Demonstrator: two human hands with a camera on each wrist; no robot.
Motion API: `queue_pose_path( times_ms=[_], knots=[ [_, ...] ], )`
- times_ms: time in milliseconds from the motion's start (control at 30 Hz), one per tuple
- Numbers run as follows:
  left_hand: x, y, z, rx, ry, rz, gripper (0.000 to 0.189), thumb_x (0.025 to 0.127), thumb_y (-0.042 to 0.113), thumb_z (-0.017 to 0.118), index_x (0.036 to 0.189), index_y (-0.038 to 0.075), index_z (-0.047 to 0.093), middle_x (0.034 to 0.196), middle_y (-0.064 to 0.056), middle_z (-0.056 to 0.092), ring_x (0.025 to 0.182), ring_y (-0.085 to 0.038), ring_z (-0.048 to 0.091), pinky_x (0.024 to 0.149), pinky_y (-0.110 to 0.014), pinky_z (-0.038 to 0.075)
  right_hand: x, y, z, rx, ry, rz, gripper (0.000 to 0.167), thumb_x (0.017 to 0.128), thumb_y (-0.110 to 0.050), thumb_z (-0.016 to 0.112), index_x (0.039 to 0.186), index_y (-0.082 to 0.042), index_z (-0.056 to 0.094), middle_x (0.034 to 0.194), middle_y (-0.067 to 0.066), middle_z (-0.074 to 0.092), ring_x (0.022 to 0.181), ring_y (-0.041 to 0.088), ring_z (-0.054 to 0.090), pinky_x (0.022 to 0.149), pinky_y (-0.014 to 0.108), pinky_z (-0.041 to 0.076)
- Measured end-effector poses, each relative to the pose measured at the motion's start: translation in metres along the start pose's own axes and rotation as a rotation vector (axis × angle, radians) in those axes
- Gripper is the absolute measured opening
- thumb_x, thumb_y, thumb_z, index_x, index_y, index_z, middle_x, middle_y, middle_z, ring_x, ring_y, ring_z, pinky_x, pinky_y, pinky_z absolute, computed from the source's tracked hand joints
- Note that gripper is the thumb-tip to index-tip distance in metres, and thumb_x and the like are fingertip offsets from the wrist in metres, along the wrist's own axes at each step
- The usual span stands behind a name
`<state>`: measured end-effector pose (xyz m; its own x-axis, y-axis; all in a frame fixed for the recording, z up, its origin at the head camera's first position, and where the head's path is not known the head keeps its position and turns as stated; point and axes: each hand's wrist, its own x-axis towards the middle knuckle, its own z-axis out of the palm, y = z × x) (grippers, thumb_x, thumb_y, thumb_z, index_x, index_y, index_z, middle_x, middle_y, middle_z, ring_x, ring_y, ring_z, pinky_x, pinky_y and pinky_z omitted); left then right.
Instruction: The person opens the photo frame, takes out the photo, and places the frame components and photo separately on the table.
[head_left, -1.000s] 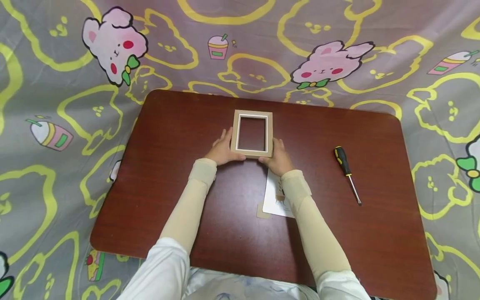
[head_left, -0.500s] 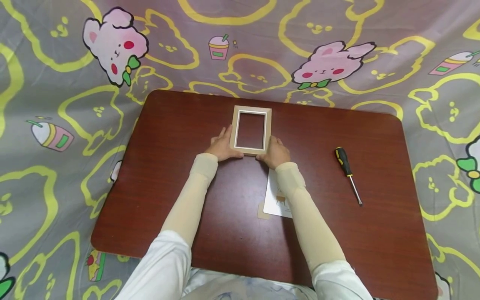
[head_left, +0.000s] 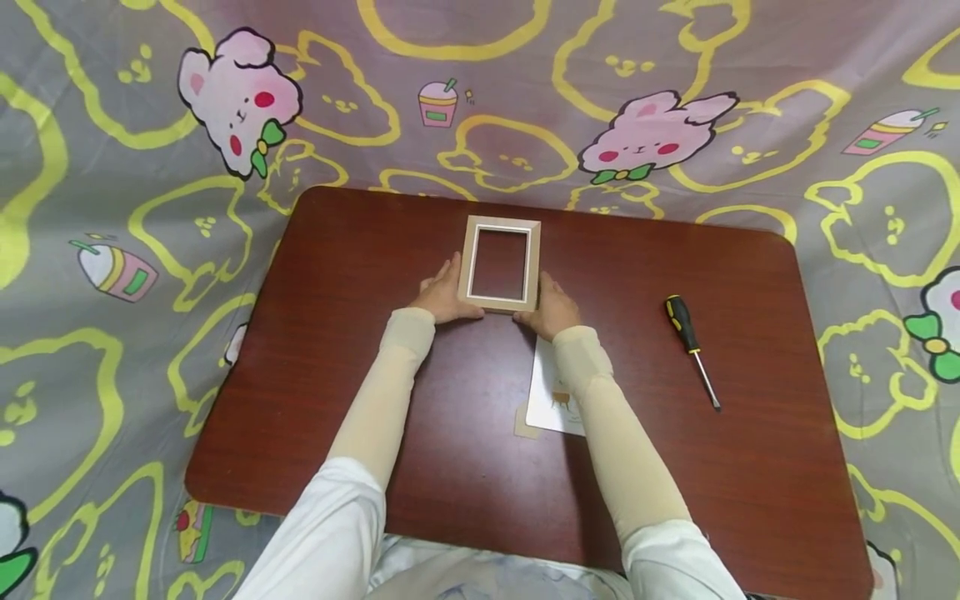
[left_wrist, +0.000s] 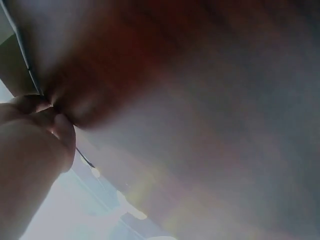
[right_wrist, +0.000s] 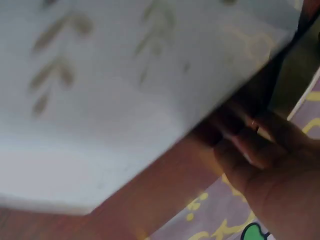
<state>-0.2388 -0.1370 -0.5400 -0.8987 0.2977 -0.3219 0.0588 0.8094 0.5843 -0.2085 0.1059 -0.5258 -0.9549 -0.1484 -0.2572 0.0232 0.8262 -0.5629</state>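
A light wood picture frame [head_left: 535,267] with a white inner edge lies at the far middle of the table, and brown tabletop shows through its opening. My left hand [head_left: 442,296] grips its lower left corner, thumb along the near edge. At the lower right corner my right hand [head_left: 555,310] holds it the same way, fingers along the side. Under my right wrist lies a white printed card [head_left: 543,400], partly hidden by the forearm. The card [right_wrist: 100,150] with its leaf print fills much of the right wrist view. In the left wrist view the left hand [left_wrist: 40,135] is dark and blurred.
A screwdriver [head_left: 692,350] with a black and yellow handle lies to the right on the brown table [head_left: 300,375]. A small tan piece [head_left: 523,422] pokes out beside the card. Patterned cloth [head_left: 517,158] hangs close behind the table's far edge.
The picture frame has shifted slightly left, both hands moving along with it. The right hand has drawn in a little. The head view has tilted slightly.
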Motion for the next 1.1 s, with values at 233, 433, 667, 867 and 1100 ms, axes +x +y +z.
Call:
queue_pose_path(
  times_ms=[233, 433, 667, 867, 1100],
  knots=[
    [-0.023, 0.0, -0.001, -0.122, -0.01, -0.089, 0.124, 0.084, 0.041, 0.081, 0.16, 0.005, -0.009, 0.167, -0.016, 0.004, 0.153, -0.026, 0.003, 0.12, -0.053, 0.01, -0.026, 0.02, -0.022, 0.114, -0.054, 0.024, 0.087, 0.098, -0.035, 0.066, 0.16, 0.0, 0.015, 0.154, 0.025, 0.04, 0.138, 0.045, 0.04, 0.113, 0.053, 0.032],
    [-0.056, 0.006, 0.009, -0.028, 0.019, -0.154, 0.106, 0.093, 0.038, 0.072, 0.159, -0.005, 0.0, 0.165, -0.023, 0.011, 0.152, -0.033, 0.007, 0.119, -0.055, 0.015, -0.06, 0.052, -0.031, 0.151, 0.019, 0.057, 0.077, 0.102, -0.031, 0.059, 0.16, -0.002, 0.018, 0.156, 0.025, 0.037, 0.14, 0.046, 0.036, 0.113, 0.057, 0.028],
    [-0.092, 0.033, 0.034, 0.135, 0.213, -0.168, 0.063, 0.099, 0.032, 0.062, 0.14, -0.014, 0.049, 0.138, -0.032, 0.052, 0.129, -0.045, 0.049, 0.103, -0.054, 0.043, -0.12, 0.076, -0.028, 0.083, 0.127, 0.13, 0.056, 0.101, -0.025, 0.055, 0.145, 0.009, 0.046, 0.138, 0.035, 0.05, 0.129, 0.051, 0.046, 0.105, 0.062, 0.036],
    [-0.122, 0.072, 0.085, 0.152, 0.224, -0.056, 0.044, 0.097, 0.031, 0.063, 0.128, 0.0, 0.067, 0.119, -0.016, 0.062, 0.109, -0.032, 0.056, 0.088, -0.046, 0.049, -0.163, 0.06, -0.007, 0.005, 0.049, 0.159, 0.059, 0.1, -0.027, 0.056, 0.136, 0.019, 0.05, 0.131, 0.043, 0.049, 0.122, 0.057, 0.049, 0.101, 0.064, 0.039],
    [-0.136, 0.107, 0.12, 0.083, 0.084, 0.097, 0.041, 0.096, 0.033, 0.066, 0.125, 0.004, 0.069, 0.108, -0.007, 0.056, 0.099, -0.023, 0.05, 0.082, -0.037, 0.042, -0.177, 0.047, 0.017, 0.032, 0.116, 0.175, 0.056, 0.097, -0.027, 0.062, 0.133, 0.014, 0.054, 0.112, 0.032, 0.058, 0.1, 0.049, 0.061, 0.086, 0.06, 0.049]
  ],
)
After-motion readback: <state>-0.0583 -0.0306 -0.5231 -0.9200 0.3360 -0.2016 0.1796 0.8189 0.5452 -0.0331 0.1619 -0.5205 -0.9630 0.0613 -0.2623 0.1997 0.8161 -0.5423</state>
